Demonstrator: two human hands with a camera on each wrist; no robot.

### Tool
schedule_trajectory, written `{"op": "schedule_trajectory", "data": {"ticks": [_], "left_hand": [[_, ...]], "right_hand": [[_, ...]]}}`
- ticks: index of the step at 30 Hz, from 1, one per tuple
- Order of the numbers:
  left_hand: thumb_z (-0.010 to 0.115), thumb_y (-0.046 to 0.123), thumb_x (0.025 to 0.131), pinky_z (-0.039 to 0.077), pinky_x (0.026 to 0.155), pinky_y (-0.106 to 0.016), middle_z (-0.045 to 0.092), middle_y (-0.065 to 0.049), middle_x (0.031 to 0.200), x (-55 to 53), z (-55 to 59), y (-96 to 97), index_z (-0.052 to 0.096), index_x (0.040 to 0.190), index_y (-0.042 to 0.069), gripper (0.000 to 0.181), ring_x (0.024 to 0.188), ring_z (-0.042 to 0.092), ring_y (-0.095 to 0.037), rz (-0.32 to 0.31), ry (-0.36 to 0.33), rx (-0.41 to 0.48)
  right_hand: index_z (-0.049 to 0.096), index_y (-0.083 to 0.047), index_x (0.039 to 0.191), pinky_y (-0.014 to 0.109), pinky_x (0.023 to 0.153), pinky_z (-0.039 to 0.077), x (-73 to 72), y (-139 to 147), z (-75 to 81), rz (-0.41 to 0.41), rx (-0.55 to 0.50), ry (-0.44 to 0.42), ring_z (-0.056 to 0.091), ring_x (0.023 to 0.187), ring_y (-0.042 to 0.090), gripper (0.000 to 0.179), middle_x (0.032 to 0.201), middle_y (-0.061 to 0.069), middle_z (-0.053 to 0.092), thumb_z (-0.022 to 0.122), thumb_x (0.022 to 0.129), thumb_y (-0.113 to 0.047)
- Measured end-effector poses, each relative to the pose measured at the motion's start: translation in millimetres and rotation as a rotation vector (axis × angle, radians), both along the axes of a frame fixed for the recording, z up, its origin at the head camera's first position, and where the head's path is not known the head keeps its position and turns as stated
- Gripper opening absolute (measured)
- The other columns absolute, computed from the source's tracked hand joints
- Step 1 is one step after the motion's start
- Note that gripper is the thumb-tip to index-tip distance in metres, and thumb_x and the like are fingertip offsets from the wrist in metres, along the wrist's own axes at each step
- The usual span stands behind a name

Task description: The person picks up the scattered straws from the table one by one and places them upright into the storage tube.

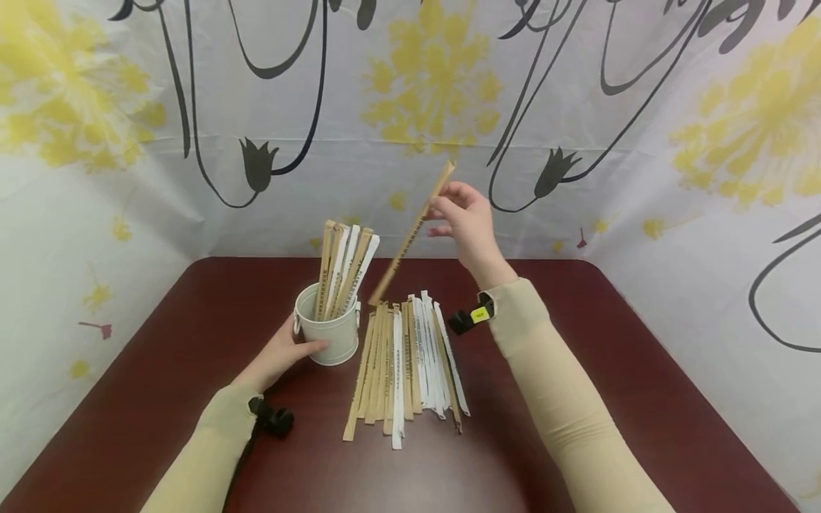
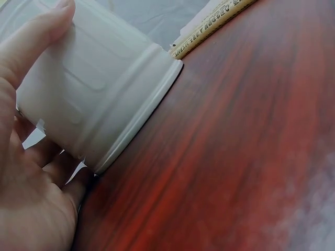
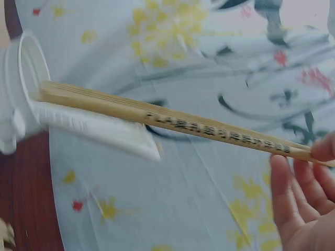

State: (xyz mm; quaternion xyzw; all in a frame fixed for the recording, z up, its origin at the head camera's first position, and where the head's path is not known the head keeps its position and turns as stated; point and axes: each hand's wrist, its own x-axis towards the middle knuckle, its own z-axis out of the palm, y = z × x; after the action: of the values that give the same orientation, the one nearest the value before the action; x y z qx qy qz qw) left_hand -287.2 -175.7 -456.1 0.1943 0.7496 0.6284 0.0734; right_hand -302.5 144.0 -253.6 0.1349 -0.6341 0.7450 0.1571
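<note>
Aslant, the tan wrapped straw (image 1: 412,235) runs down and leftward from the right hand (image 1: 467,221), which pinches it near its upper end. Its lower tip shows just right of the white bucket (image 1: 336,335) in the head view; the left hand (image 1: 281,354), well apart, grips that bucket's side.

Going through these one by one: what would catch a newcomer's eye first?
Probably the tan straw held aslant by the right hand, near the far end of the straw row. Then the white bucket to the row's left, gripped by the left hand, tan and white straws standing in it. Behind, yellow flowers stand out on the cloth.
</note>
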Motion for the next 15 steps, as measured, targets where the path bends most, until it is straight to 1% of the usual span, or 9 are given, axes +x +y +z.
{"op": "schedule_trajectory", "data": {"ticks": [2,3,6,8,11,13,15], "left_hand": [[0.077,0.015,0.084,0.023,0.109,-0.05,0.034,-0.014,0.149,0.8,0.8,-0.3,0.018,0.154,0.015,0.092,0.135,0.031,-0.029,0.001,-0.005,-0.007],[0.078,0.016,0.084,0.024,0.109,-0.05,0.034,-0.013,0.149,1.2,1.2,-0.4,0.018,0.154,0.016,0.092,0.135,0.031,-0.028,0.003,-0.01,-0.011],[0.079,0.017,0.083,0.025,0.109,-0.049,0.036,-0.012,0.148,2.9,2.2,0.7,0.019,0.154,0.018,0.093,0.134,0.033,-0.028,0.007,-0.022,-0.006],[0.079,0.015,0.082,0.025,0.109,-0.049,0.037,-0.013,0.147,4.3,3.1,1.4,0.02,0.153,0.017,0.093,0.134,0.034,-0.028,0.014,-0.017,0.0],[0.079,0.014,0.082,0.026,0.109,-0.048,0.037,-0.014,0.147,6.1,4.6,2.4,0.02,0.153,0.016,0.093,0.133,0.034,-0.029,0.02,-0.014,0.008],[0.079,0.014,0.081,0.025,0.109,-0.048,0.037,-0.014,0.147,7.3,5.4,2.0,0.02,0.153,0.015,0.093,0.134,0.034,-0.028,0.025,-0.017,0.004],[0.08,0.015,0.081,0.024,0.109,-0.048,0.036,-0.014,0.147,8.4,6.4,1.0,0.02,0.153,0.016,0.093,0.134,0.033,-0.028,0.034,-0.018,-0.002]], "right_hand": [[0.061,-0.002,0.096,0.037,0.056,0.056,0.6,-15.7,0.5,0.01,-0.028,0.032,0.066,0.076,0.023,0.007,0.089,0.012,0.065,0.063,0.089,-0.001],[0.061,-0.002,0.096,0.038,0.056,0.056,-0.1,-22.9,-0.8,0.011,-0.025,0.043,0.066,0.076,0.023,0.007,0.089,0.012,0.065,0.063,0.089,0.0],[0.061,0.001,0.098,0.038,0.057,0.057,-3.5,-43.2,-12.0,0.033,0.007,0.043,0.066,0.076,0.022,0.01,0.089,0.013,0.065,0.063,0.088,0.001],[0.061,0.002,0.102,0.04,0.059,0.057,-5.5,-54.7,-25.2,0.057,0.049,0.018,0.066,0.076,0.022,0.015,0.091,0.014,0.064,0.064,0.087,0.002],[0.06,0.004,0.104,0.042,0.061,0.057,-6.4,-68.0,-49.1,0.079,0.141,-0.034,0.065,0.076,0.021,0.018,0.092,0.012,0.063,0.065,0.087,0.0],[0.06,0.004,0.104,0.045,0.062,0.056,-5.6,-74.6,-64.2,0.083,0.2,-0.073,0.065,0.075,0.02,0.018,0.092,0.011,0.063,0.065,0.087,-0.001],[0.061,0.003,0.102,0.045,0.06,0.056,-4.3,-80.1,-76.5,0.081,0.247,-0.111,0.065,0.071,0.019,0.017,0.09,0.01,0.064,0.065,0.087,-0.003]]}}
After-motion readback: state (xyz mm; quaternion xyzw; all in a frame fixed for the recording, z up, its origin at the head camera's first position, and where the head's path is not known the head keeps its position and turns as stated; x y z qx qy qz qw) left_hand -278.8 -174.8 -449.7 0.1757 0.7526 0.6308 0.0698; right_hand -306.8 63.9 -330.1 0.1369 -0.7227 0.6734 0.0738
